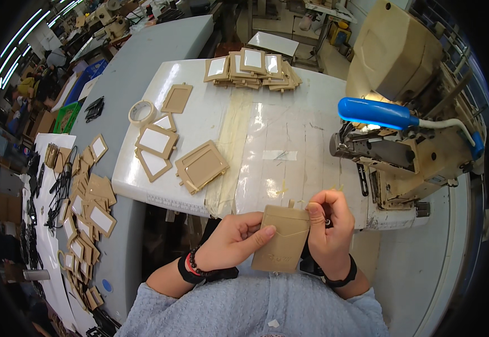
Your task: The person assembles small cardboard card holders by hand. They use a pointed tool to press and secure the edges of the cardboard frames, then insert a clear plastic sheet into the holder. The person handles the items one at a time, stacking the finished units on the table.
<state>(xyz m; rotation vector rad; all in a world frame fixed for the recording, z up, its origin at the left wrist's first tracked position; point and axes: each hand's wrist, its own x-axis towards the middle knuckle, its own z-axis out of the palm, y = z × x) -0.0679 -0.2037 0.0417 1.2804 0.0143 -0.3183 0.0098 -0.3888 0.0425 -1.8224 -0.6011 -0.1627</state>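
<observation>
A tan card holder (282, 238) with a slanted pocket edge and a small tab on top is held upright in front of my body. My left hand (230, 241) grips its left side, thumb across the front. At the upper right corner, my right hand (334, 224) is closed in a pinch, its thumb touching the edge. A small dark, shiny bit shows among those right fingers, too hidden to name. Short yellowish threads (337, 188) lie on the table just beyond that hand.
At right stands a sewing machine (390, 151) with a blue-handled lamp (376, 113). Stacked tan holders (253, 67) sit at the table's far edge. More holders (202, 165) and a tape roll (141, 112) lie to the left. A grey side table (112, 168) carries a long heap of holders (101, 216).
</observation>
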